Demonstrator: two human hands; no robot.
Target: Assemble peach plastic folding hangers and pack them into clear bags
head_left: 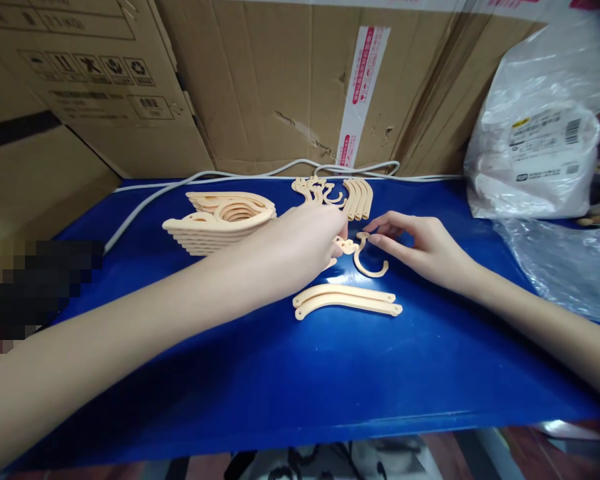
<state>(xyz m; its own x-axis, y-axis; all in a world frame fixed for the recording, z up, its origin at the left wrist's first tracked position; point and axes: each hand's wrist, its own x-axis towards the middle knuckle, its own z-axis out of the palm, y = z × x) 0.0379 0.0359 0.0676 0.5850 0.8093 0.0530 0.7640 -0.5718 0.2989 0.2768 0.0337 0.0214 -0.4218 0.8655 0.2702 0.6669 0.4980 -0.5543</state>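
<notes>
My left hand (314, 237) is closed, its fingertips pinching a small cream plastic piece with holes (347, 245). Part of that piece is hidden by the fingers. My right hand (416, 241) has thumb and forefinger at the round end of a cream plastic hook (371, 272), which curves toward me. Below the hands lie two slim curved hanger arms (347, 300), side by side. Left of my left hand, a stack of cream plastic hangers (205, 230) is partly covered by the forearm.
More hooks and small pieces (310, 189) lie at the back, beside several curved arms (359, 199). A white cable (200, 176) runs along the rear. Cardboard (270, 87) walls in the blue table (370, 380). A plastic bag (535, 153) stands at right.
</notes>
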